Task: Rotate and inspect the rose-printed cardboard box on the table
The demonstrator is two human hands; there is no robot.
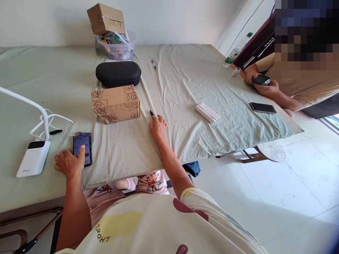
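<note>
My left hand (70,163) lies on the cloth with fingers spread. Its thumb is over the lower screen of a dark phone (78,141), which displays a timer. Away to the right, my right hand (158,129) rests on the table, fingers bent around a black marker (152,113). Only one end of the marker sticks out past the fingers; the rest is hidden. Between my hands and farther back stands a brown cardboard box (116,104) with black rose-like line drawings on its faces.
Behind the box lie a black case (118,74) and a plastic basket (120,51) with a carton (106,19) on it. A white power bank (34,160) and cables are at left. Rightward are a pen (154,65), a white object (207,112), a phone (263,108), a bottle (237,50) and a seated person.
</note>
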